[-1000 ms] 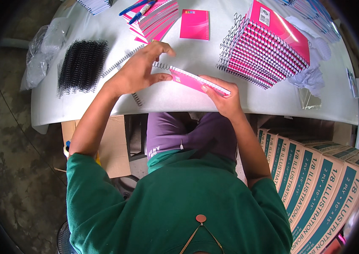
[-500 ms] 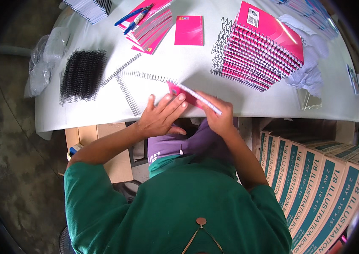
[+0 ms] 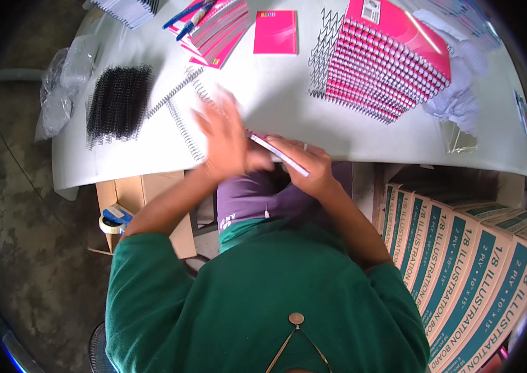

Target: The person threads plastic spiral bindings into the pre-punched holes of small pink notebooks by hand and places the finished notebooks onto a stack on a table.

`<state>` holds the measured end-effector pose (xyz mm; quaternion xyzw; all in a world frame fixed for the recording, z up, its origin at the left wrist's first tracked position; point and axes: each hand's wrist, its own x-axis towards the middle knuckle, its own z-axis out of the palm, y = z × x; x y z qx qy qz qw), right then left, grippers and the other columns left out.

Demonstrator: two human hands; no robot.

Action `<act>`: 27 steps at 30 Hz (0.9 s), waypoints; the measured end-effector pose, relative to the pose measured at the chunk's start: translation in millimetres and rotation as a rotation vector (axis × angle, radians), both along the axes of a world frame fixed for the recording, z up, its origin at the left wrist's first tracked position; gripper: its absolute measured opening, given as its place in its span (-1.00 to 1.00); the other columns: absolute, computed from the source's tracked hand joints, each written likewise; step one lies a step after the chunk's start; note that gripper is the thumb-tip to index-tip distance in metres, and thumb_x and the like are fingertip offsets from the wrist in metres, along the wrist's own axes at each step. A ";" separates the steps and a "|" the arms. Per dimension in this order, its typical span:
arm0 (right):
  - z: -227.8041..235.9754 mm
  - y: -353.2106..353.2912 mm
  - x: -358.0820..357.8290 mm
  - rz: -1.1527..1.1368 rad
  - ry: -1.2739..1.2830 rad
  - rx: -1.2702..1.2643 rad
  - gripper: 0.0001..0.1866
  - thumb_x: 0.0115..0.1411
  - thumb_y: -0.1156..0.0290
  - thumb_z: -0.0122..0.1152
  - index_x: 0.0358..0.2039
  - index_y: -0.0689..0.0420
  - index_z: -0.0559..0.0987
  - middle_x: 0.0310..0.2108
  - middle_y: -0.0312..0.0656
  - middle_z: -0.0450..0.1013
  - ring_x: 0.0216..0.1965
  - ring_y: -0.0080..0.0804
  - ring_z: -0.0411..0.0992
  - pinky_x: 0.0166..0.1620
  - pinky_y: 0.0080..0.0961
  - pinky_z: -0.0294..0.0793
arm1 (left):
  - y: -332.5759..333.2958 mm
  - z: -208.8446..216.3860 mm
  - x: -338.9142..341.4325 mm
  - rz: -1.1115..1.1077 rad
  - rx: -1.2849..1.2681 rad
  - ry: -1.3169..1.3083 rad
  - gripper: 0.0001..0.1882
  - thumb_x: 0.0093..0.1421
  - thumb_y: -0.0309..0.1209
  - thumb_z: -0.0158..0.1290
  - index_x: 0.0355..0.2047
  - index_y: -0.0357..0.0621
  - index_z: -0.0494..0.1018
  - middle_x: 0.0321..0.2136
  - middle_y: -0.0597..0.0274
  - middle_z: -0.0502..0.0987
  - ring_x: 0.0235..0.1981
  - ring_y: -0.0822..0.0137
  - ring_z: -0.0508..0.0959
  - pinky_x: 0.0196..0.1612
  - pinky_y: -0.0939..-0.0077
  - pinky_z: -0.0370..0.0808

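Observation:
My right hand (image 3: 313, 166) grips a small pink notebook (image 3: 280, 155), held tilted with its white page edge up, just over the table's near edge. To its left, my left hand (image 3: 225, 140) is raised and blurred by motion; its fingers look stretched apart, with nothing visible held in them. Beyond the left hand, a thin dark wire coil (image 3: 201, 93) runs toward the notebook, partly hidden by the fingers. Whether the coil is threaded into the notebook cannot be made out. Two more loose coils, one a spiral (image 3: 175, 93), lie left of the hand.
A bundle of black coils (image 3: 119, 102) lies on the white table (image 3: 263, 105) at left. Pink notebooks fan out in a pile (image 3: 220, 34) under blue pens or tools; a single one (image 3: 276, 32) lies beside it. Coil-bound notebooks (image 3: 388, 68) are stacked at right. Cartons (image 3: 456, 248) stand below right.
My left hand has lifted off the notebook and moved up and away, covering part of the coil. The coil's free end has swung toward the far side. My right hand keeps its grip.

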<state>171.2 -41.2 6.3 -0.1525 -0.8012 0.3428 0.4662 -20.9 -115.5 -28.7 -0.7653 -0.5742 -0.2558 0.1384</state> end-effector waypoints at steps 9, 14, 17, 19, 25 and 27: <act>-2.8 -4.1 -11.9 0.010 0.036 -0.009 -0.56 -0.06 0.66 0.13 -0.08 0.25 0.46 -0.21 -0.01 0.48 -0.27 -0.21 0.51 -0.22 -0.39 0.49 | 14.0 41.0 15.2 0.013 0.027 0.098 0.29 -0.15 0.46 -0.17 0.15 -0.60 -0.18 0.08 -0.59 -0.05 0.15 -0.49 -0.11 0.08 -0.41 -0.17; -6.6 -5.5 -9.0 -0.016 -0.053 -0.025 -0.50 -0.07 0.65 0.13 -0.03 0.22 0.42 -0.20 -0.02 0.48 -0.26 -0.18 0.50 -0.22 -0.36 0.49 | 7.4 46.3 15.7 -0.181 0.230 0.068 0.06 -0.17 0.42 -0.13 -0.03 -0.42 0.22 -0.12 -0.28 0.32 -0.10 -0.28 0.34 -0.03 -0.43 0.02; -3.7 -7.2 -19.0 0.019 0.034 0.028 -0.55 -0.05 0.62 0.13 -0.06 0.19 0.44 -0.19 -0.06 0.48 -0.24 -0.18 0.50 -0.22 -0.38 0.49 | 24.7 44.4 16.7 -0.052 0.212 -0.115 0.12 -0.23 0.40 -0.04 -0.03 -0.52 0.20 -0.04 -0.37 0.19 -0.03 -0.35 0.24 0.01 -0.38 0.01; -6.8 -3.9 -14.2 -0.032 0.038 -0.074 -0.55 -0.05 0.61 0.14 -0.06 0.19 0.44 -0.20 -0.06 0.48 -0.24 -0.18 0.50 -0.22 -0.38 0.49 | 7.3 25.9 28.9 -0.253 -0.165 -0.077 0.12 -0.29 0.38 0.03 -0.04 -0.48 0.21 0.00 -0.41 0.10 0.02 -0.44 0.14 0.01 -0.33 0.03; -4.8 -4.4 -16.0 0.031 -0.053 -0.004 -0.60 0.04 0.49 0.15 -0.05 0.21 0.41 -0.21 -0.02 0.47 -0.25 -0.15 0.49 -0.24 -0.34 0.47 | 41.5 91.3 36.4 -0.051 0.362 0.060 0.00 -0.25 0.42 -0.06 -0.01 -0.16 0.27 -0.12 -0.23 0.31 -0.06 -0.25 0.25 -0.12 -0.38 0.07; -13.7 -0.4 -8.6 0.169 -0.038 -0.178 -0.51 0.07 0.43 0.16 0.04 0.19 0.31 -0.19 -0.03 0.46 -0.22 -0.10 0.48 -0.21 -0.35 0.48 | 20.7 36.3 37.4 -0.230 -0.062 -0.092 0.01 -0.22 0.39 -0.04 0.00 -0.23 0.23 -0.04 -0.26 0.22 0.00 -0.33 0.17 -0.10 -0.38 0.06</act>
